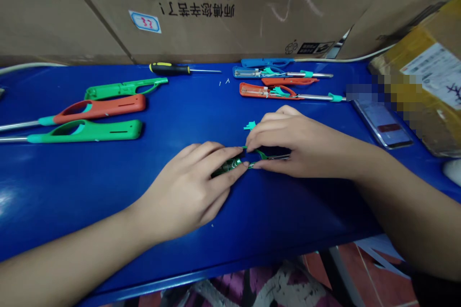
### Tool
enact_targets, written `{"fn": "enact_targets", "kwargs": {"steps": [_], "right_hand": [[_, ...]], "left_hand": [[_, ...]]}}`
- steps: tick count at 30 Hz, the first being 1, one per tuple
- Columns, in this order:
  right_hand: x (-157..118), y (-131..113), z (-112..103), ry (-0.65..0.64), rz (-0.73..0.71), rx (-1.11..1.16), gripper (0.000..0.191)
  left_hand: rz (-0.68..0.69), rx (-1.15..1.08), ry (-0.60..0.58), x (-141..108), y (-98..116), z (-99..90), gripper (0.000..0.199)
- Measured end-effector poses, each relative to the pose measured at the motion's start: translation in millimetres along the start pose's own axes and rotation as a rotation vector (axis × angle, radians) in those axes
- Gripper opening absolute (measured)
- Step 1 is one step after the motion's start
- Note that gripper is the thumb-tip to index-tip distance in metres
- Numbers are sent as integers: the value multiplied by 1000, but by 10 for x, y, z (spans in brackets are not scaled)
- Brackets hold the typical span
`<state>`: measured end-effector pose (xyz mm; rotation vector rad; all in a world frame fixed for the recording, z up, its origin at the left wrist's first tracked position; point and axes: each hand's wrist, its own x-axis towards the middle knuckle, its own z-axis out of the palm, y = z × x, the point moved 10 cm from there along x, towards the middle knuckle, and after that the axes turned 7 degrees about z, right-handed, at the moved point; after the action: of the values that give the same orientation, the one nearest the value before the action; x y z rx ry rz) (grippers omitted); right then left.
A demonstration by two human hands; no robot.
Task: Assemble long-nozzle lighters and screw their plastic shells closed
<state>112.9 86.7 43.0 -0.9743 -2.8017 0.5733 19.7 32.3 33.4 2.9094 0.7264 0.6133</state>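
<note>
Both hands hold an opened green lighter body (pixel 229 165) low over the blue table. My left hand (pixel 196 184) grips its handle end between thumb and fingers. My right hand (pixel 293 141) pinches the part near the trigger loop, and the metal tube (pixel 279 157) runs under its fingers. Just behind the right fingertips lies a small turquoise piece (pixel 249 125). The fingers hide much of the lighter's inside.
Behind are a screwdriver (pixel 171 68), tiny screws (pixel 227 81), and opened blue (pixel 248 72) and orange (pixel 254 90) lighters. At left lie a green shell (pixel 108 90), an orange lighter (pixel 122 107) and a green lighter (pixel 108 130). A phone (pixel 383 122) and boxes (pixel 180 38) stand beyond.
</note>
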Motion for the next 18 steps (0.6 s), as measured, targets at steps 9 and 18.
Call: {"fn": "enact_targets", "kwargs": {"steps": [9, 18], "right_hand": [[10, 78, 6, -9, 20, 39, 13], [-13, 140, -40, -28, 62, 52, 13]], "left_hand": [[38, 117, -3, 7, 132, -20, 34], [47, 55, -24, -54, 61, 37, 36]]}}
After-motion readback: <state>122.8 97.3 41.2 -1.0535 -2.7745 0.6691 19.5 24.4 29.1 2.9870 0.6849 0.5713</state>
